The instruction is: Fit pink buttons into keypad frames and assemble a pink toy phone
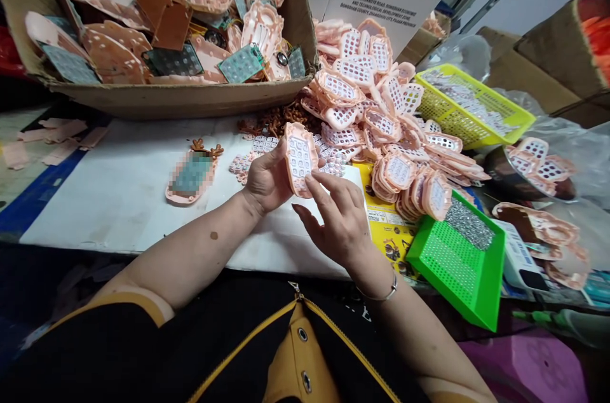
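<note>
My left hand (269,180) is closed around a pink toy phone shell (288,168), held upright above the white work surface. A pale sheet of square keys (300,155) sits inside the shell. My right hand (338,215) is at the shell's lower right edge, index fingertip touching it, thumb and other fingers apart. To the left on the surface lies another pink shell (183,199) with a green circuit board (193,174) in it and brown antler-shaped pieces (207,149) at its top. Behind my hands are loose key sheets (264,145), partly hidden.
A cardboard box (190,98) of shells and circuit boards stands at back left. Pink shells (355,72) are heaped behind right, with stacked shells (395,171) nearer. A green tray (452,263) of small screws and a yellow basket (505,101) of white pieces are at right.
</note>
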Action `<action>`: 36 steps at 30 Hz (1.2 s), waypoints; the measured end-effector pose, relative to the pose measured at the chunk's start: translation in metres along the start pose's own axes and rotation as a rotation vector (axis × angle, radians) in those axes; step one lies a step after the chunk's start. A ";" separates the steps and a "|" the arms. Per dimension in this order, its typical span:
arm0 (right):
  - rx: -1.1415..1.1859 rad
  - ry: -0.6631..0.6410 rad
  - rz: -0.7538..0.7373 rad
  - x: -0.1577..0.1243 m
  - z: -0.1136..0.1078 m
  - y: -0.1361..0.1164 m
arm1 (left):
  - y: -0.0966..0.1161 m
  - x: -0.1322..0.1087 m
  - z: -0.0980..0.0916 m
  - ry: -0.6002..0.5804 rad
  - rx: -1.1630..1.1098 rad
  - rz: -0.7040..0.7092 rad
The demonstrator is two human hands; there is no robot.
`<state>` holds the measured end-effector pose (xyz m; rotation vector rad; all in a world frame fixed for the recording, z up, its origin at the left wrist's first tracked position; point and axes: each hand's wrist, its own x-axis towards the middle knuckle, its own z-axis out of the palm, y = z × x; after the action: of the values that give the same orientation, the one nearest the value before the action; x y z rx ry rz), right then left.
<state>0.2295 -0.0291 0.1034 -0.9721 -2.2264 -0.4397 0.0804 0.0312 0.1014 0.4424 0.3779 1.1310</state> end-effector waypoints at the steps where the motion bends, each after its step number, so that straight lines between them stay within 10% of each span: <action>1: -0.001 0.023 -0.005 -0.001 0.002 0.000 | 0.000 -0.001 0.001 -0.002 -0.001 0.000; 9: -0.077 0.089 -0.055 -0.005 0.006 -0.003 | -0.006 -0.003 0.000 -0.080 -0.001 -0.059; 14: -0.277 0.110 0.083 -0.025 -0.022 0.037 | -0.005 -0.005 -0.004 -0.125 0.084 -0.115; 19: -0.539 -0.112 0.388 -0.048 -0.043 0.109 | -0.001 -0.005 -0.002 -0.041 0.127 -0.110; 25: -0.611 -0.429 0.374 -0.055 -0.046 0.139 | 0.001 -0.004 -0.002 0.000 0.130 -0.082; 30: -0.568 -0.342 0.372 -0.025 -0.042 0.142 | 0.003 -0.003 -0.002 0.061 0.098 -0.067; 36: -0.547 -0.396 0.140 0.046 0.022 0.148 | 0.005 -0.001 -0.005 0.054 0.060 -0.061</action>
<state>0.3064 0.1050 0.1257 -1.6053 -2.4089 -0.8848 0.0735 0.0325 0.0996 0.4503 0.4706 1.0756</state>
